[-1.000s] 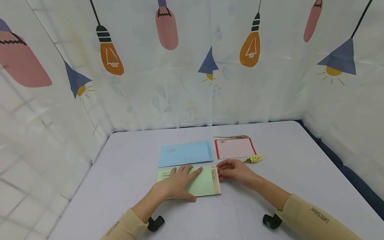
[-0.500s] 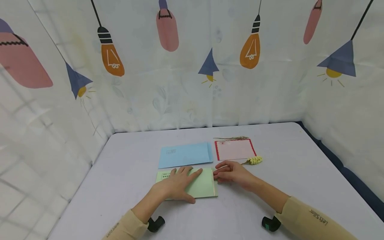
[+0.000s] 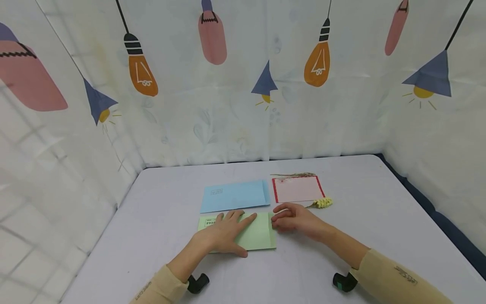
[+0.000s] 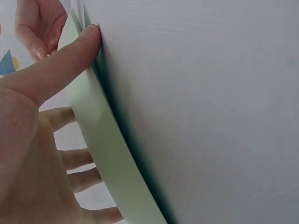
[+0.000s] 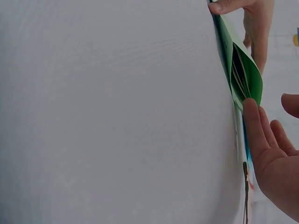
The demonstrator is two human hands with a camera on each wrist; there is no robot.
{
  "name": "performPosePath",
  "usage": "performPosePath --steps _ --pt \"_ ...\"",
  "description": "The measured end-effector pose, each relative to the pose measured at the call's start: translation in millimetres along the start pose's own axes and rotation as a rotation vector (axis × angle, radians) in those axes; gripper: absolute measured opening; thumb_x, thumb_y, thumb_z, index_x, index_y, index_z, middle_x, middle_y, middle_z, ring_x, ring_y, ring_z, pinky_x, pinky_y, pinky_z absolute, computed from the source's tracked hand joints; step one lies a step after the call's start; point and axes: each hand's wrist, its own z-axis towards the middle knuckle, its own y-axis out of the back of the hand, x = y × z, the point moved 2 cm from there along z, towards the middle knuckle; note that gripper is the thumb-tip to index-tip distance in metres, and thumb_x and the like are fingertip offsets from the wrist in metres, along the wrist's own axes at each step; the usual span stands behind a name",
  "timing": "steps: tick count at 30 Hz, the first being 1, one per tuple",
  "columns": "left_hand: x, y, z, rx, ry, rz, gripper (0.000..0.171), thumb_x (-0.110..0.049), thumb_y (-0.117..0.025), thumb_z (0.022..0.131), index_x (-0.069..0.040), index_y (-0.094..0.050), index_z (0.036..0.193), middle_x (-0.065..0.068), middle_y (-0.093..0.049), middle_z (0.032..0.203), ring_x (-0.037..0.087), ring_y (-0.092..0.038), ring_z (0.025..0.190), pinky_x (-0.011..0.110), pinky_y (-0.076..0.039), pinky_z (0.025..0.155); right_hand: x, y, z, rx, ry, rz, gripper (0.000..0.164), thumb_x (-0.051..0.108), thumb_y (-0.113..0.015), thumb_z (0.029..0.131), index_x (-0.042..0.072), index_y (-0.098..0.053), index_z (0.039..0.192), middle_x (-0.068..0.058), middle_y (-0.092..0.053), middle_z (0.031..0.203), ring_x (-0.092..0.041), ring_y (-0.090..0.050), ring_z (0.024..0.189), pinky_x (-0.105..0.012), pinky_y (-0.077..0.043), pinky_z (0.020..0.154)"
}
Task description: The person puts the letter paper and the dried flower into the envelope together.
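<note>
A green envelope [image 3: 258, 234] lies on the white table in front of the person. The left hand [image 3: 224, 234] rests spread on top of it, its thumb at the near edge. Straight fingers of the right hand [image 3: 298, 219] touch the envelope's right end. In the right wrist view that end gapes, and the edges of papers [image 5: 240, 72] show inside. The right thumb [image 5: 290, 105] stands apart from the fingers there. From the left wrist view, the left thumb [image 4: 77, 49] lies along the envelope's edge.
Behind the green envelope lies a blue envelope [image 3: 235, 197]. To its right is a pink card [image 3: 298, 190] with red edging, a dried sprig [image 3: 300, 174] along its top and a yellow flower [image 3: 322, 203] at its lower corner. A patterned curtain [image 3: 235, 105] hangs behind the table.
The beige paper that stuck out of the green envelope's right end has slid left into it. The right hand moved slightly left with it; the left hand stayed in place.
</note>
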Motion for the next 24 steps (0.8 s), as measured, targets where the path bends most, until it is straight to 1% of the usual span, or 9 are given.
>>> performPosePath --steps 4,7,13,19,24 --pt "1.1 -0.6 -1.5 -0.009 -0.008 0.004 0.102 -0.064 -0.072 0.074 -0.033 -0.017 0.155 0.008 -0.027 0.151 0.028 -0.027 0.137 0.059 -0.024 0.105 3.0 11.9 -5.4 -0.017 -0.007 -0.085 0.038 0.019 -0.066 0.092 -0.003 -0.055 0.121 -0.020 -0.064 0.110 -0.032 -0.062 0.098 -0.041 -0.053 0.081" --pt "0.9 -0.6 -1.4 -0.009 -0.009 -0.002 0.102 -0.062 -0.072 0.074 -0.033 -0.016 0.155 0.008 -0.027 0.151 0.028 -0.027 0.137 0.060 -0.023 0.105 5.5 24.7 -11.3 -0.027 -0.001 -0.141 0.036 0.022 -0.065 0.093 -0.003 -0.057 0.118 -0.021 -0.063 0.108 -0.033 -0.061 0.096 -0.040 -0.053 0.080" --pt "0.2 1.6 -2.6 -0.013 -0.016 -0.012 0.103 -0.060 -0.074 0.074 -0.031 -0.018 0.155 0.009 -0.027 0.151 0.030 -0.028 0.136 0.059 -0.024 0.104 7.4 52.4 -23.7 -0.057 -0.003 -0.181 0.037 0.024 -0.063 0.095 -0.002 -0.057 0.119 -0.022 -0.062 0.110 -0.033 -0.060 0.096 -0.039 -0.053 0.080" --pt "0.5 1.4 -2.6 -0.011 -0.013 -0.028 0.103 -0.059 -0.075 0.074 -0.032 -0.018 0.155 0.009 -0.027 0.151 0.029 -0.027 0.136 0.059 -0.023 0.105 8.4 78.6 -35.5 -0.101 -0.022 -0.198 0.041 0.024 -0.062 0.095 -0.006 -0.054 0.122 -0.025 -0.060 0.111 -0.033 -0.057 0.095 -0.038 -0.053 0.078" --pt "1.6 1.3 -2.7 -0.013 -0.013 -0.019 0.103 -0.061 -0.074 0.073 -0.032 -0.017 0.155 0.009 -0.027 0.151 0.030 -0.028 0.136 0.059 -0.023 0.105 10.4 94.5 -44.3 -0.155 -0.008 -0.277 0.039 0.023 -0.061 0.096 -0.007 -0.056 0.120 -0.026 -0.059 0.106 -0.032 -0.056 0.092 -0.037 -0.053 0.075"
